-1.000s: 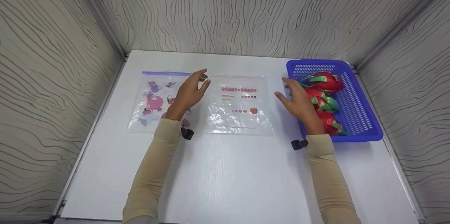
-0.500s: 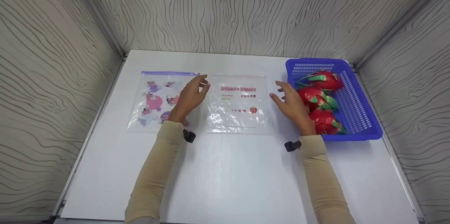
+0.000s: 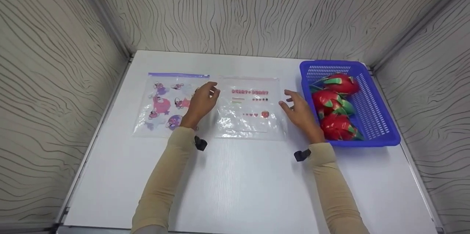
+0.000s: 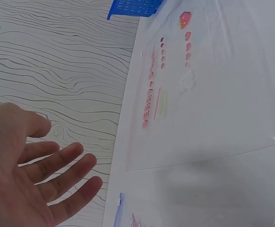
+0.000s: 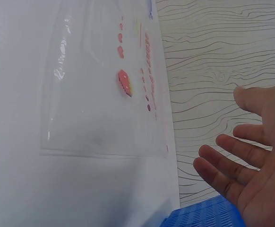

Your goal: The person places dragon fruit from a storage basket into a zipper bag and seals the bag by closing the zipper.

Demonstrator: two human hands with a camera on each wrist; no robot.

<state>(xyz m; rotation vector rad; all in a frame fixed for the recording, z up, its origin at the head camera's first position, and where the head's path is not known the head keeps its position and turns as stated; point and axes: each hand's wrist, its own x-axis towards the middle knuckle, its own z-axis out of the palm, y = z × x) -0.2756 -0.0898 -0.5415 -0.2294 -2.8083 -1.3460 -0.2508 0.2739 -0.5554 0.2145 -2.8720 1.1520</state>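
Observation:
A clear zip bag (image 3: 249, 109) with red strawberry prints and lettering lies flat between my two hands. To its left lies another clear zip bag (image 3: 161, 105), with pink cartoon prints and a purple zip strip. My left hand (image 3: 201, 102) hovers over the gap between the bags, overlapping the purple-zip bag in the head view. In the left wrist view its fingers (image 4: 66, 182) are spread loosely and hold nothing. My right hand (image 3: 302, 113) hangs between the strawberry bag and the blue basket (image 3: 378, 112). Relaxed, slightly bent fingers (image 5: 229, 165) show in the right wrist view, around nothing.
Inside the basket, three red and green dragon fruits (image 3: 341, 84) are lined up along its left side. The white table (image 3: 235, 182) is bordered by wood-patterned panels (image 3: 235, 13) at the back and both sides.
My right hand has moved left and toward me, away from the basket to the strawberry bag's right edge. The left hand has shifted slightly right and toward me. Bags and basket stay put.

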